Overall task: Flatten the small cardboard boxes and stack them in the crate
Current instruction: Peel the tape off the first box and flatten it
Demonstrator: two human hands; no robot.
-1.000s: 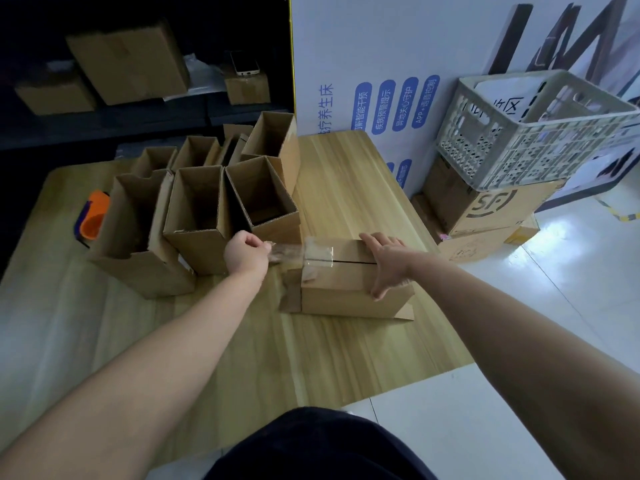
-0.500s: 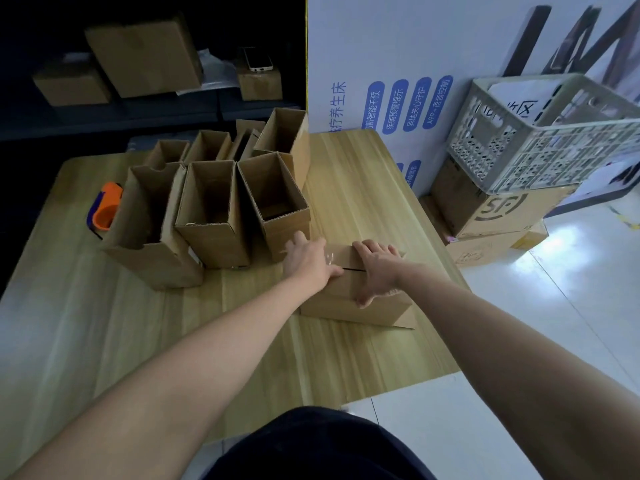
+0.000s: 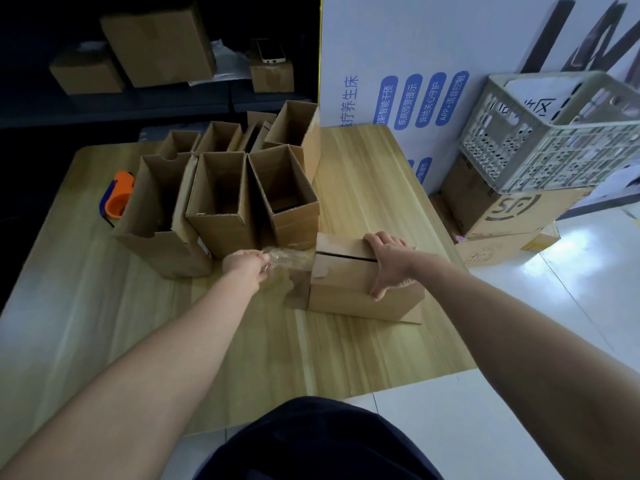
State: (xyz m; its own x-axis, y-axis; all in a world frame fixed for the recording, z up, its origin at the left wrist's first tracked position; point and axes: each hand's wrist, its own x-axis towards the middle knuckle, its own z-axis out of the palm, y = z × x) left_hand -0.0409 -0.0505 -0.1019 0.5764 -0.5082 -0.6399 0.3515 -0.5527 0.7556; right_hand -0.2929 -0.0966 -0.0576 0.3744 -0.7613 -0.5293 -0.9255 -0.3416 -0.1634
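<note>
A small closed cardboard box (image 3: 349,285) lies on its side on the wooden table (image 3: 363,188). My right hand (image 3: 389,263) presses down over its top edge and front face. My left hand (image 3: 244,266) pinches a strip of clear tape (image 3: 289,259) that stretches from the box's left end. Several open-topped small boxes (image 3: 221,202) stand upright in a cluster behind my left hand. The grey plastic crate (image 3: 554,133) sits tilted on a big carton at the right, off the table.
An orange and blue tape dispenser (image 3: 117,199) lies at the table's left, behind the boxes. Large cartons (image 3: 502,213) stand on the white floor right of the table. A white printed panel (image 3: 398,64) rises behind. Dark shelves hold more boxes and a phone (image 3: 270,50).
Half a second ago my left hand rested on the box top next to my right hand. It has since pulled away to the left, peeling the clear tape off the box.
</note>
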